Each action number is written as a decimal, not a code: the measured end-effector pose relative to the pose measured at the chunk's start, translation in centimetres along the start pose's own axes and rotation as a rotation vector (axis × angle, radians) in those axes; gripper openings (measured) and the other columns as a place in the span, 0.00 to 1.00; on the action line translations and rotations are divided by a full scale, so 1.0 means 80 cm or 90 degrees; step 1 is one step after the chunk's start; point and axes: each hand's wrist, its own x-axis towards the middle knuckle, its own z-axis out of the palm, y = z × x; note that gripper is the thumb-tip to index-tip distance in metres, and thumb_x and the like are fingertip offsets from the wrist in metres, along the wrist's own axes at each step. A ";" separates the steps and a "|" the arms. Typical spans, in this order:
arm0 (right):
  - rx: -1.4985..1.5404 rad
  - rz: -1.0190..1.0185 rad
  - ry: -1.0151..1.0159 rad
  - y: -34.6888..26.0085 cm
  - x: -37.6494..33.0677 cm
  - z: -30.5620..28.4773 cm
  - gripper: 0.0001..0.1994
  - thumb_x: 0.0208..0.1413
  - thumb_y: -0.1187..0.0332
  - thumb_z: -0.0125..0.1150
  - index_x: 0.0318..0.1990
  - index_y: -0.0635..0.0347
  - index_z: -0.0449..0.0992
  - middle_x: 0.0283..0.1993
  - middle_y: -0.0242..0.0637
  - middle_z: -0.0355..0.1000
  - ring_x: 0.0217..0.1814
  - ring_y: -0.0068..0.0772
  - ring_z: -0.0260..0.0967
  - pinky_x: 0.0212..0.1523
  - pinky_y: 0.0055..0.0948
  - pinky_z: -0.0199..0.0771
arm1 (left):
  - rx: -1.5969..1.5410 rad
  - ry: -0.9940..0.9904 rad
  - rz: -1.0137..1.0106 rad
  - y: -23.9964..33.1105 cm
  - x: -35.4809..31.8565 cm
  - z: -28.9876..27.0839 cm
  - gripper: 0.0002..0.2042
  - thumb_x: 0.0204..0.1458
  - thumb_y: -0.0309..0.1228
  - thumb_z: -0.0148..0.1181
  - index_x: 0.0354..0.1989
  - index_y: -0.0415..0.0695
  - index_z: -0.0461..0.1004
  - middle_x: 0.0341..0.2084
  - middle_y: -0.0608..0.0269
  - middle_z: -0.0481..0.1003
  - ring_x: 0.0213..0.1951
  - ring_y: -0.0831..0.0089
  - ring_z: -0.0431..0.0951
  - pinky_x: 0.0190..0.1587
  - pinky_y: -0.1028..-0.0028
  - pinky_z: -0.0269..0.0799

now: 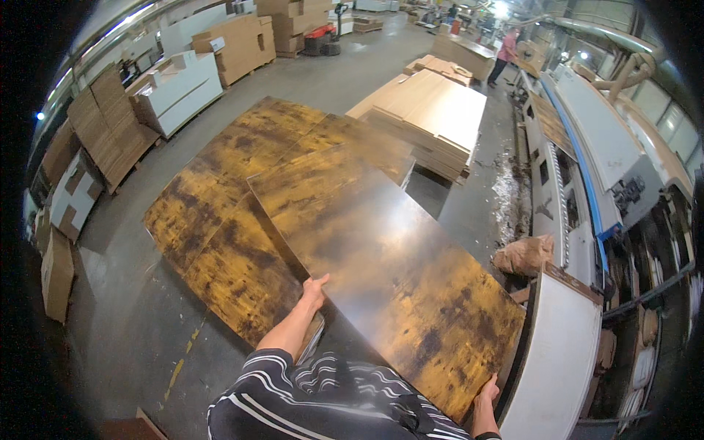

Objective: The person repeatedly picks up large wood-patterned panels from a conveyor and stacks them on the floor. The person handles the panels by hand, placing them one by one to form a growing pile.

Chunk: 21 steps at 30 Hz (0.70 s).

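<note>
A large rectangular board (396, 257) with a mottled brown wood-grain face is held in front of me, slanting from far left to near right. My left hand (315, 292) grips its near left edge, with the thumb on top and the other fingers hidden underneath. At the near right corner, my right hand (486, 396) is closed on the edge, its fingers partly hidden. Beyond and to the left lies a stack of matching boards (220, 213), which the held board partly overlaps in view. Whether the held board's far end touches that stack, I cannot tell.
A long machine (579, 176) with a blue rail runs along the right, and a white panel (554, 352) stands by my right hand. Pale boards (433, 110) are stacked ahead. Cardboard stacks (110, 125) line the left. A person (504, 55) stands far off near the machine.
</note>
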 end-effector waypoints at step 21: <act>0.234 -0.128 -0.487 -0.506 -0.078 0.399 0.25 0.57 0.49 0.52 0.37 0.70 0.73 0.34 0.38 0.71 0.33 0.36 0.66 0.38 0.35 0.67 | -0.154 0.386 0.064 0.162 0.283 0.117 0.32 0.49 0.29 0.59 0.63 0.40 0.52 0.60 0.46 0.57 0.58 0.54 0.62 0.59 0.54 0.54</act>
